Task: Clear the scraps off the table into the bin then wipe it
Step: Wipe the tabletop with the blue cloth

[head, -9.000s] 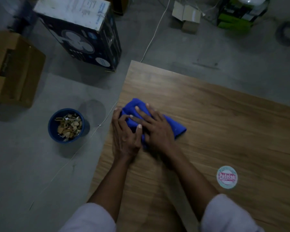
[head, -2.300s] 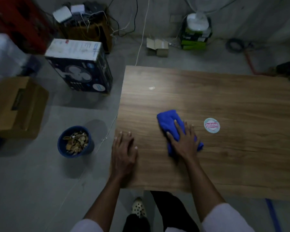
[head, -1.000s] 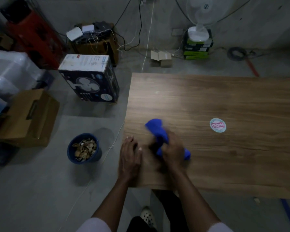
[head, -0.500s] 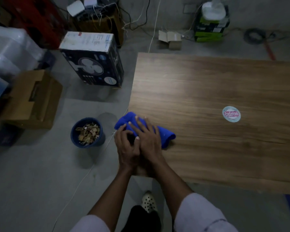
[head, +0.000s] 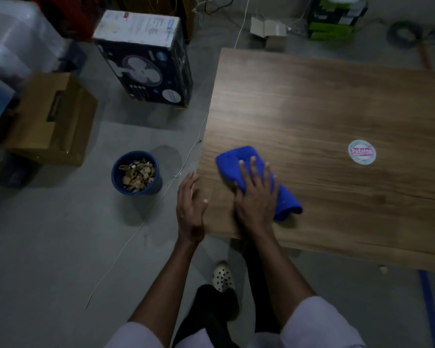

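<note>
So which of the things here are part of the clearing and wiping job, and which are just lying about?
Job: blue cloth under right hand; table; blue bin with scraps; left hand.

Lying about: fan box; cardboard box; round sticker.

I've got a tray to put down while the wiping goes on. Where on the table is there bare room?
The table is bare across its far half, beyond the blue cloth and round sticker, and along the near edge right of the cloth. The near left corner is crowded: right hand flat on the cloth, left hand open at the edge.
</note>
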A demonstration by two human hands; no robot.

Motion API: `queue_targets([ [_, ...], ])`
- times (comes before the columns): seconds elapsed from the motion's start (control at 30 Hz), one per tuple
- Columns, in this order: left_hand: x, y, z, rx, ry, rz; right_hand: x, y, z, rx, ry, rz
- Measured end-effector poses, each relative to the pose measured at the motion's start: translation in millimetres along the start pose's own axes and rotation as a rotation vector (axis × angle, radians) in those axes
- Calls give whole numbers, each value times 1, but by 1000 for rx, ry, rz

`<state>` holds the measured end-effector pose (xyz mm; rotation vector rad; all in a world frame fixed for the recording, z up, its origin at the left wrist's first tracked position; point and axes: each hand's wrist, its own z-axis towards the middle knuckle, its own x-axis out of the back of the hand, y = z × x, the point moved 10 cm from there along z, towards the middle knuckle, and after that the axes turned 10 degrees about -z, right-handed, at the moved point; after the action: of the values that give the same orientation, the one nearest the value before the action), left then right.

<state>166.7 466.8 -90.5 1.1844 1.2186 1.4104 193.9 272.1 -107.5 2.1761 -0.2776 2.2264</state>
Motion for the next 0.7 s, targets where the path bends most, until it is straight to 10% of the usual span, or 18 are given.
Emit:
queue_targets([
  [0.2,8,2,-8,166,56,-101,17,-81,-76,259,-92,337],
  [0.3,9,5,-20,163,42,-109,52,7,-83,37,125,530],
  [0.47,4,1,-35,187,68,-209,35,119,-84,-350,188,97],
  [0.7,-10,4,-33,209,74,-134,21,-46,-86,96,72,441],
])
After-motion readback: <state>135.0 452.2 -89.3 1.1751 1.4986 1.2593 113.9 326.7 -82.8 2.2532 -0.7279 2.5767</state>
